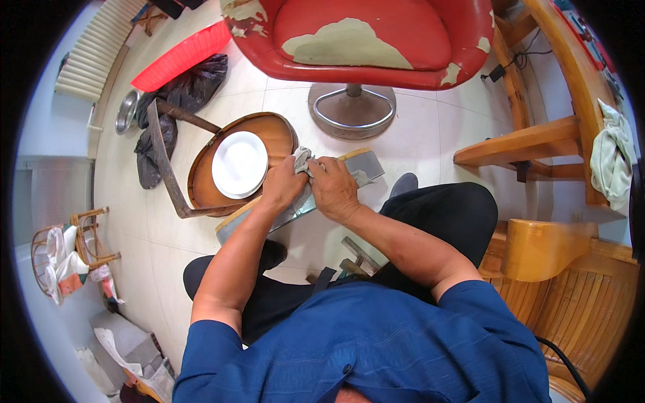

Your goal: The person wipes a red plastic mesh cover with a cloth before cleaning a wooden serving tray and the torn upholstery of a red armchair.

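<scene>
A crumpled grey-white cloth is bunched between my two hands. My left hand grips its left side, and my right hand presses on it from the right, where a loose corner sticks out. Both hands are over a long, narrow grey board with a yellowish edge, lying slantwise before me. Beyond its left part is a round brown wooden tray basket with a tall handle. A white plate lies inside it; whether others are stacked below, I cannot tell.
A worn red swivel chair stands ahead on a round base. Black plastic bags, a red plastic basin and a metal bowl are at the upper left. A wooden table frame stands at the right, with a bamboo seat nearer me.
</scene>
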Available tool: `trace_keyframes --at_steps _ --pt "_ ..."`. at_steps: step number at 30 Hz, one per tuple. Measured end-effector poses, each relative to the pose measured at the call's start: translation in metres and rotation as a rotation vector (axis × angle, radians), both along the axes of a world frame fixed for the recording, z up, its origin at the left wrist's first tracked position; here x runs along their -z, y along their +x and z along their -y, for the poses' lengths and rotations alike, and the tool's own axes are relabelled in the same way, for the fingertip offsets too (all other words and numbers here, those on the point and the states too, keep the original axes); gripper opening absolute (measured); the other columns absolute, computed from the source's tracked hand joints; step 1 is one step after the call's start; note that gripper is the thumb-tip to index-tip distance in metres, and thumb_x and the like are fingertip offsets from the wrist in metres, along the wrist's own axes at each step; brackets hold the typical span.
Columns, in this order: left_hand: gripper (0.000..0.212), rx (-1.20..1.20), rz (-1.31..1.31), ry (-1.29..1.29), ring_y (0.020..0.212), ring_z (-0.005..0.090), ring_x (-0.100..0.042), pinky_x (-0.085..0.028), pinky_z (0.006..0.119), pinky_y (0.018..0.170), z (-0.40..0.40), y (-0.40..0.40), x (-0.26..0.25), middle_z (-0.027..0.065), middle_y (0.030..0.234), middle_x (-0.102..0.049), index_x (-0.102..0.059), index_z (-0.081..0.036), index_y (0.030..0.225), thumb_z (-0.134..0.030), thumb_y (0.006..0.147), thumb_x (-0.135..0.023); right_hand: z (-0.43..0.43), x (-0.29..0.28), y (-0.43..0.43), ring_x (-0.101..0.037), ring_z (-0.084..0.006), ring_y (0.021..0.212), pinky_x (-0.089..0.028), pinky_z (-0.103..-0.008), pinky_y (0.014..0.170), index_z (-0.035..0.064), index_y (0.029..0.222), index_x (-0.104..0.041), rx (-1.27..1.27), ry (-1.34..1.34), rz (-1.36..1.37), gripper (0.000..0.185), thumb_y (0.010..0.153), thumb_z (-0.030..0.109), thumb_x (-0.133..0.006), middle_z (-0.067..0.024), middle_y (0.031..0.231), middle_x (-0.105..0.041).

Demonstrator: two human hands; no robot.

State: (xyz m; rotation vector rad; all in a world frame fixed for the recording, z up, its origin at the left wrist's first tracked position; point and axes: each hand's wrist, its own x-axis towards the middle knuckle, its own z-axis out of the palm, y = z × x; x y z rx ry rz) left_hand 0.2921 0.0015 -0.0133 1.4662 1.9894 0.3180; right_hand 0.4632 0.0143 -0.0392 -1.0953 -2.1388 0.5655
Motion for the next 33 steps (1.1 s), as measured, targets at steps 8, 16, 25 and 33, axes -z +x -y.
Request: trace_keyframes --at_steps 8,16,25,33 --pt "0.033 -0.063 0.207 0.191 0.083 0.0333 -0.068 -0.053 0.041 0.080 0.018 0.002 -0.029 0.0226 0.089 -0.070 -0.067 -0.001 0.107 -0.025 0.084 -0.067 -0.111 0.068 0.120 -0.067 -0.0371 0.108 -0.054 -0.0472 0.091 0.0122 0.114 -0.073 0.510 -0.674 0.265 0.034 0.090 0.023 -0.051 -0.0158 0.117 -0.070" --pt "0.034 -0.242 0.846 0.330 0.093 0.0128 -0.063 -0.050 0.027 0.086 0.030 -0.035 -0.046 0.0048 0.102 -0.071 -0.068 0.004 0.117 -0.006 0.084 -0.062 -0.148 -0.002 0.132 -0.067 -0.0394 0.105 -0.051 -0.0418 0.093 0.0018 0.113 -0.073 0.343 -0.572 -0.017 0.047 0.086 0.035 -0.056 -0.0270 0.110 -0.070" --pt "0.037 -0.335 0.916 0.387 0.096 0.0139 -0.063 -0.049 0.027 0.089 0.027 -0.035 0.011 0.0042 0.105 -0.070 -0.068 0.005 0.118 -0.007 0.084 -0.059 -0.096 -0.146 0.095 -0.067 -0.0398 0.094 -0.053 -0.0452 0.085 0.0068 0.105 -0.075 0.209 -0.154 0.196 0.036 0.084 0.031 -0.058 -0.0190 0.102 -0.072" --pt "0.022 -0.498 0.563 0.451 0.079 0.0118 -0.061 -0.049 0.026 0.072 0.026 -0.065 -0.034 0.0030 0.088 -0.068 -0.067 0.000 0.105 -0.012 0.087 -0.061 -0.044 -0.161 0.047 -0.067 -0.0349 0.089 -0.054 -0.0423 0.079 0.0076 0.107 -0.074 0.084 0.117 0.111 0.026 0.087 0.022 -0.065 -0.0158 0.097 -0.070"
